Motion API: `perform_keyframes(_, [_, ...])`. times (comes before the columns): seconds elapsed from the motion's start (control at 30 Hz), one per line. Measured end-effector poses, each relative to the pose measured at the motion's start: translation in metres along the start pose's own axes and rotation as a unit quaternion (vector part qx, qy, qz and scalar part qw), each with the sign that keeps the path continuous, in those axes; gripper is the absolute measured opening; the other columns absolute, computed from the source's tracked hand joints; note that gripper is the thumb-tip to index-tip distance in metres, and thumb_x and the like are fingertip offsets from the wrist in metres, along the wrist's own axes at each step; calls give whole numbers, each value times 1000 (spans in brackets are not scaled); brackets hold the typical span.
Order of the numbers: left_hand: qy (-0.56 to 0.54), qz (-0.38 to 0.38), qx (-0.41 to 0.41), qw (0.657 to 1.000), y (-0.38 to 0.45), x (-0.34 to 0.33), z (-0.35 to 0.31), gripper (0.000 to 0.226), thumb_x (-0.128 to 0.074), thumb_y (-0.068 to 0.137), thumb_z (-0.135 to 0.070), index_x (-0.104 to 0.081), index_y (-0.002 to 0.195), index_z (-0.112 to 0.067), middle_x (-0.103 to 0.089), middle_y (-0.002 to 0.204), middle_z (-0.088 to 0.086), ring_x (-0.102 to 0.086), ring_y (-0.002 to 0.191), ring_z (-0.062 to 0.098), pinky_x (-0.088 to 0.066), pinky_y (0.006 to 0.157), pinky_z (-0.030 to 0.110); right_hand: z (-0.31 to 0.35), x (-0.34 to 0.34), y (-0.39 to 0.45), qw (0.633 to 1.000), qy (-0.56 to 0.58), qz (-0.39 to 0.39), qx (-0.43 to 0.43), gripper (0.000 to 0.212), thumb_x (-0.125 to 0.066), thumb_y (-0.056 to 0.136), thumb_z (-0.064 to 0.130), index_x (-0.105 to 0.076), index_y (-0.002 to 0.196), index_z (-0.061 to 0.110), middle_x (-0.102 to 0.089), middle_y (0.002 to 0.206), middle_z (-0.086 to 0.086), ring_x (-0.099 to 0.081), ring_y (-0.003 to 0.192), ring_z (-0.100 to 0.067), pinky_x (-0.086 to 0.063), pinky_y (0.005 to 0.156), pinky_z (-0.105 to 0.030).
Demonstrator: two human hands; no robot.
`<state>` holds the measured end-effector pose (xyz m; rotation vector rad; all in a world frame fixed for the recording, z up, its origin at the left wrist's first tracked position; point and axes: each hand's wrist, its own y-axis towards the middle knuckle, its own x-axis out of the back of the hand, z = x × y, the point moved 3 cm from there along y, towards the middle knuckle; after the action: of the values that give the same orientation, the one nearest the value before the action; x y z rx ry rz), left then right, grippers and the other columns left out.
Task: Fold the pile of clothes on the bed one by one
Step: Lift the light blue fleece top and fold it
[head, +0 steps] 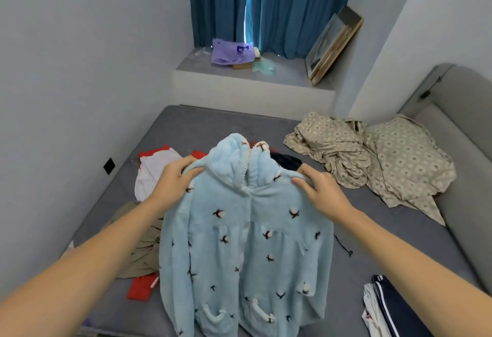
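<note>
Only one view here, the head camera looking down over both arms, so here's what I'm seeing from it.

The person has the light blue fleece robe held up in front of them, one shoulder in each hand. The left hand has its fingers curled over the left shoulder seam, and the right hand grips the right shoulder the same way, thumb on the near side. So neither hand is free; both are closed on the same garment.

The bit that matters for the next move: the robe's long axis runs straight down and toward the person from the hands, hood sticking up between and just beyond them, hem and little pockets hanging lowest, nearest the camera. It hangs centred, so neither hand looks nearer than the other. My guess is it needs laying flat on the bed next, which sits below and beyond the hands.

The rest of the pile lies under and past the left hand: red, white and tan pieces. Near the right forearm there's a dark striped garment, possibly already folded.

Writing-wise: there's a purple plastic bag on the window ledge far beyond the hands with some dark print, too blurry to read. No brands visible on the robe.
</note>
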<state>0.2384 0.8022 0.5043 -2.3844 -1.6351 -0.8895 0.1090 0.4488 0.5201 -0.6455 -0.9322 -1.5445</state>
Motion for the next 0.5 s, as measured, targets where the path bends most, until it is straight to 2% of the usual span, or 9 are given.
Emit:
perform_keyframes(0.07, [-4, 19, 16, 1000, 41, -18, 51, 9, -65, 102, -24, -71, 95, -25, -72, 89, -5, -66, 86, 18, -50, 79, 35, -33, -36, 40, 1000, -4, 18, -23, 25, -52, 107, 43, -48, 88, 28, -51, 65, 5, -52, 61, -12, -33, 56, -34])
perform_keyframes(0.13, [8, 33, 13, 999, 81, -37, 100, 23, -65, 103, -23, -65, 83, -34, -64, 76, -10, -58, 73, 10, -45, 71, 33, -66, -73, 78, 998, -5, 32, -50, 27, -52, 106, 45, -46, 85, 28, -49, 64, 5, -50, 60, -13, -33, 56, -34])
perform_keyframes(0.17, [9, 44, 16, 999, 99, -48, 125, 25, -64, 103, -23, -63, 80, -33, -61, 73, -9, -54, 70, 10, -45, 69, 36, -83, -92, 95, 997, -4, 38, -63, 28, -53, 106, 45, -45, 84, 29, -48, 64, 5, -50, 59, -12, -33, 56, -35])
perform_keyframes(0.23, [16, 65, 21, 998, 134, -69, 178, 22, -60, 103, -25, -62, 81, -23, -60, 73, 0, -54, 70, 18, -47, 72, 44, -119, -133, 128, 995, -5, 46, -84, 29, -53, 106, 44, -44, 83, 30, -47, 64, 6, -49, 59, -11, -35, 57, -38])
perform_keyframes(0.3, [32, 80, 22, 996, 164, -94, 229, 19, -56, 102, -24, -62, 84, -21, -61, 75, -1, -55, 72, 17, -48, 74, 48, -155, -173, 154, 994, -11, 53, -98, 29, -53, 106, 43, -43, 83, 28, -46, 64, 6, -48, 58, -12, -34, 57, -39])
perform_keyframes(0.4, [58, 72, 29, 995, 201, -135, 300, 19, -54, 104, -21, -63, 89, -29, -65, 77, -8, -59, 75, 15, -49, 74, 46, -212, -231, 186, 992, -33, 57, -111, 25, -52, 107, 37, -45, 87, 25, -49, 67, 5, -51, 61, -16, -37, 57, -40])
perform_keyframes(0.5, [103, 47, 47, 992, 235, -172, 365, 17, -55, 104, -21, -63, 91, -27, -65, 77, -8, -61, 77, 23, -49, 71, 43, -258, -280, 218, 991, -70, 52, -104, 21, -52, 107, 32, -46, 90, 22, -53, 72, 6, -53, 65, -17, -40, 59, -43])
